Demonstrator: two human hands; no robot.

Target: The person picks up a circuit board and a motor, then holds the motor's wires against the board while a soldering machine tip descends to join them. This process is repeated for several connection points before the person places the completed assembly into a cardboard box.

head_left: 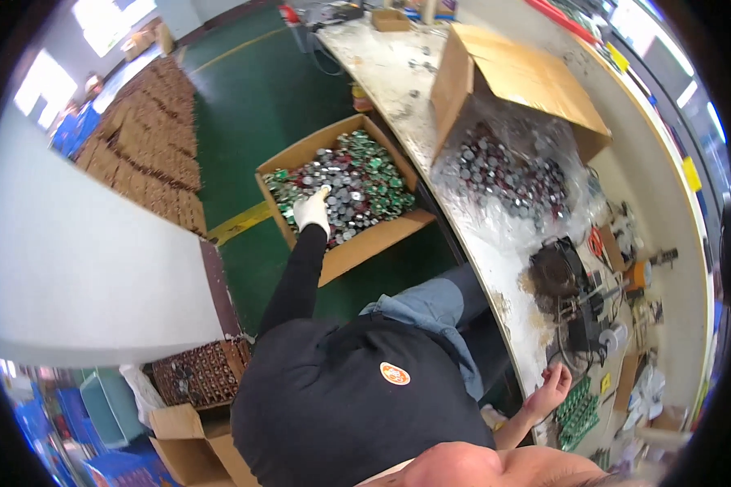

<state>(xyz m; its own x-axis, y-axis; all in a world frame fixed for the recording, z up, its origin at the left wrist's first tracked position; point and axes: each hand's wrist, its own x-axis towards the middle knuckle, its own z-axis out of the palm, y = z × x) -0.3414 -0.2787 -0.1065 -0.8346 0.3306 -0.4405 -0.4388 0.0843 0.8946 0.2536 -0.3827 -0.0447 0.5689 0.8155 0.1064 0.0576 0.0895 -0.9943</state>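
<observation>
My left hand (311,213), in a white glove, reaches over the near left side of an open cardboard box (378,253). One finger stretches out over the small round metallic parts (345,197); the other fingers are hard to make out. Green circuit-board pieces (382,174) are heaped with those parts, with dark red bits between them. My bare right hand (551,394) is at the bench's near edge, its fingers loosely bent and apart, with nothing visible in them. Close beside it on the bench are green circuit boards (577,414).
On the bench (495,280), a large carton (528,69) lies with its plastic-lined opening toward me, spilling similar parts (516,178). A dark machine (564,276) and a spool (615,337) stand farther right. Brown stacks (150,146) and a white pillar (81,260) are at left.
</observation>
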